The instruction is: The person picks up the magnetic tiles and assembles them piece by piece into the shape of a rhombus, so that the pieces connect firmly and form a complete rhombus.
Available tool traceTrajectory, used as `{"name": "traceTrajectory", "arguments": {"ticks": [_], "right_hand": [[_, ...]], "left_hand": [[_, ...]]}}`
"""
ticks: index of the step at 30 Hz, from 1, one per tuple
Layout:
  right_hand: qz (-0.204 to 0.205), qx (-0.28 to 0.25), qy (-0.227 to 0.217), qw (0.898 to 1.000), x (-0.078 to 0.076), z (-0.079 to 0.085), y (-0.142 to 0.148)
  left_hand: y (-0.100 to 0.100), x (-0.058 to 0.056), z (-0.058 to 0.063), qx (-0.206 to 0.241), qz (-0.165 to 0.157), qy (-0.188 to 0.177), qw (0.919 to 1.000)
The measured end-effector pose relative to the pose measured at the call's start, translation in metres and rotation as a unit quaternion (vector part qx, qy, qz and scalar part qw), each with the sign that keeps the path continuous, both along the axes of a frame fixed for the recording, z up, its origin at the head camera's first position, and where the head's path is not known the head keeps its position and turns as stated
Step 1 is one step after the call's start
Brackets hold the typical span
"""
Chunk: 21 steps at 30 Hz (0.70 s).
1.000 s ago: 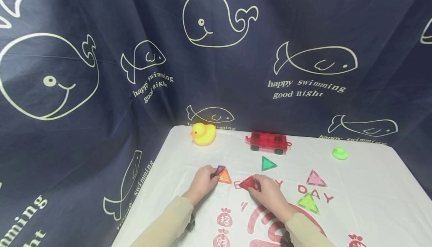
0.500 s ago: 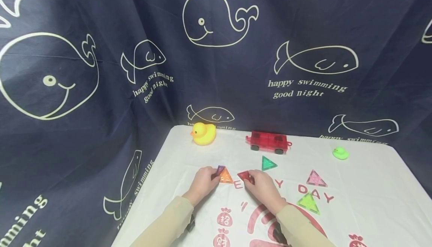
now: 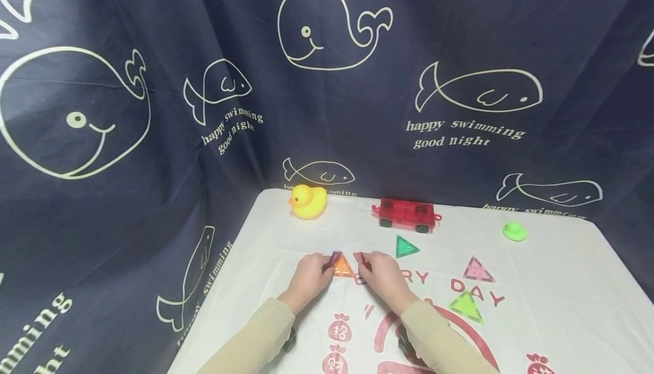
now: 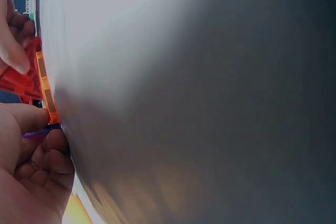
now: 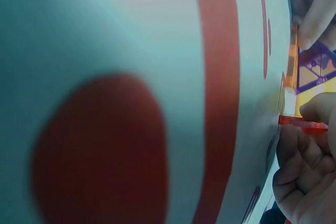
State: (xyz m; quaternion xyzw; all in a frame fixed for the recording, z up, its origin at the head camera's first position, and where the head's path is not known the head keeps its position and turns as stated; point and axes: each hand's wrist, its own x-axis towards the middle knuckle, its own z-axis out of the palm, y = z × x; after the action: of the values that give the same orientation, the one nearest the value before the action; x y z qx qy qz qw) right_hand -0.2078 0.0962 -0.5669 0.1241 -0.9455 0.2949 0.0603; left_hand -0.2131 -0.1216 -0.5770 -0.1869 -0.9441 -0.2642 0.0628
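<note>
My left hand [image 3: 308,276] pinches a purple triangular magnetic tile [image 3: 335,257], which stands on edge at the left side of an orange triangular tile [image 3: 343,269]. The orange one lies flat on the table. On its other side, my right hand [image 3: 384,276] grips a red triangular tile [image 3: 359,257] between thumb and fingers, turned nearly upright. In the right wrist view the purple tile [image 5: 316,66] shows its open lattice, and the red tile [image 5: 304,123] appears edge-on. My fingers hide part of both held tiles.
A green triangular tile [image 3: 406,247], a pink one [image 3: 478,270] and a lime one [image 3: 467,307] lie on the white printed cloth. Behind them stand a yellow rubber duck [image 3: 309,202], a red wheeled toy car base [image 3: 406,214] and a small green duck [image 3: 514,231]. A navy curtain hangs behind.
My right hand has moved left with the red tile and turned it from facing the camera to nearly edge-on, close to the orange tile. My left hand has stayed almost still.
</note>
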Motion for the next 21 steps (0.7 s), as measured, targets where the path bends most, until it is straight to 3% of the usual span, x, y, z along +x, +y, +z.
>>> {"name": "traceTrajectory", "arguments": {"ticks": [8, 16, 21], "right_hand": [[0.016, 0.035, 0.044, 0.998, -0.003, -0.001, -0.018], [0.03, 0.063, 0.103, 0.992, 0.0, -0.005, -0.031], [0.037, 0.087, 0.121, 0.988, 0.003, -0.002, -0.035]], "left_hand": [[0.005, -0.001, 0.0, -0.03, 0.002, -0.002, 0.9995], [0.01, 0.002, 0.003, -0.095, -0.01, 0.05, 0.9941], [0.011, 0.003, 0.004, -0.114, -0.011, 0.069, 0.9911]]}}
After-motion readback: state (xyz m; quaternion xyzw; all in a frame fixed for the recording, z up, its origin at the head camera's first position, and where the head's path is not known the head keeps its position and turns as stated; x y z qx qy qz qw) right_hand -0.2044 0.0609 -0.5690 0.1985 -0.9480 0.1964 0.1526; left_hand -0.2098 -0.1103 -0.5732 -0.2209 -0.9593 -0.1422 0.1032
